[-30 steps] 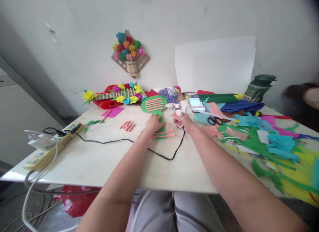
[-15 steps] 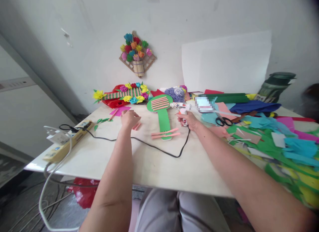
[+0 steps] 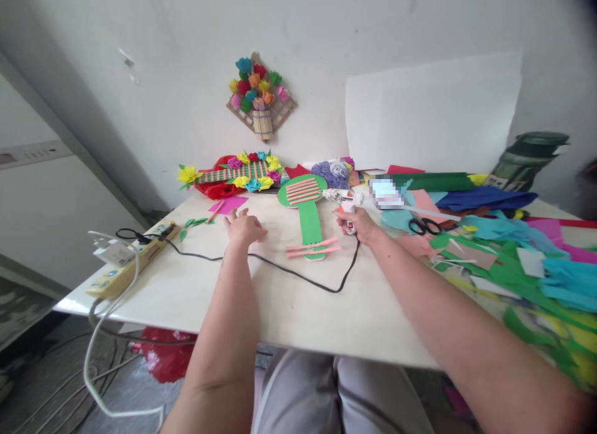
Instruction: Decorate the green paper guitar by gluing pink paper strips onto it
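My left hand (image 3: 242, 227) rests on the white table (image 3: 289, 309) left of a green paper paddle (image 3: 308, 219). Its fingers are curled down over the spot where small pink paper sticks lay, and the sticks are hidden under it. The paddle has pink strips glued across its round head and two pink strips (image 3: 311, 248) across its lower end. My right hand (image 3: 358, 224) is just right of the paddle, closed round the handle of a white glue gun (image 3: 342, 199) whose nozzle points left toward the paddle's head.
The gun's black cord (image 3: 298, 275) runs across the table to a power strip (image 3: 130, 263) at the left edge. Scissors (image 3: 424, 226) and heaps of coloured paper (image 3: 513, 260) fill the right side. Paper-flower crafts (image 3: 237, 173) and yarn (image 3: 331, 171) lie at the back.
My left hand left the paddle, moved left to the loose pink sticks and now covers them. The view has shifted slightly; the right hand stays on the glue gun.
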Motion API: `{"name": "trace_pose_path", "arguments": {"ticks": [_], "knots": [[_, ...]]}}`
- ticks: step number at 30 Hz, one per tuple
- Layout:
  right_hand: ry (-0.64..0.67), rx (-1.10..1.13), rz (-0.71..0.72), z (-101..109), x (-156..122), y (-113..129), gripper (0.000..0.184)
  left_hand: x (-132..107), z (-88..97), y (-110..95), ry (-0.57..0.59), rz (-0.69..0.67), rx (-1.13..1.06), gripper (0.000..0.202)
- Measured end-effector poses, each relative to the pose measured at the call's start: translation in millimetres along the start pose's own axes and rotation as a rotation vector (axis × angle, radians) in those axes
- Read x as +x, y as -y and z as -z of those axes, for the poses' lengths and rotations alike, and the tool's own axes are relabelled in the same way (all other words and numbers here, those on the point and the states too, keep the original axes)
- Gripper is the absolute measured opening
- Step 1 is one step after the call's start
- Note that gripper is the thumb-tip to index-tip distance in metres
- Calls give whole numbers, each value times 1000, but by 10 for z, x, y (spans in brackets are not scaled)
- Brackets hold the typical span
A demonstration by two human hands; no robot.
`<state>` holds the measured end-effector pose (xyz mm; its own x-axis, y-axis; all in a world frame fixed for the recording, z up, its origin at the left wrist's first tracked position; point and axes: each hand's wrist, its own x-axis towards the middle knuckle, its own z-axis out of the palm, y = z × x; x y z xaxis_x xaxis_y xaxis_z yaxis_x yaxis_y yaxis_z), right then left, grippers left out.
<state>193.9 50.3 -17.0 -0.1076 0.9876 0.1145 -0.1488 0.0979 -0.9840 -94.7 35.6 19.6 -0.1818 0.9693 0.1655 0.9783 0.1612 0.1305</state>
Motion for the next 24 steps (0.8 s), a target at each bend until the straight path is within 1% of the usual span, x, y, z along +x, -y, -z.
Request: {"name": "trace_pose_path", "arguments": {"ticks": [4, 6, 11, 15, 17, 18, 21, 24], "knots": [[-2, 19, 0, 6, 5, -5, 32, 7, -19, 0, 43, 6, 21, 21], [-6, 23, 4, 14, 10, -10, 32, 7, -26, -9, 46, 5, 27, 22], [-6, 21, 20, 15, 9, -3, 31, 14, -21, -11, -8, -22, 23, 26], [-23, 21, -2, 2, -10, 21, 32, 34, 5, 50, -94, -15, -16, 17], [-23, 15, -8, -2, -16, 28, 31, 36, 17, 83, -105, -1, -25, 19], [-21, 12, -6, -2, -17, 29, 31, 35, 22, 95, -95, 10, -23, 20], [-19, 7, 4, -1, -15, 23, 30, 25, 28, 107, -44, 47, 5, 15], [-22, -2, -2, 1, -12, 17, 30, 18, 16, 101, -15, 34, 4, 11]]}}
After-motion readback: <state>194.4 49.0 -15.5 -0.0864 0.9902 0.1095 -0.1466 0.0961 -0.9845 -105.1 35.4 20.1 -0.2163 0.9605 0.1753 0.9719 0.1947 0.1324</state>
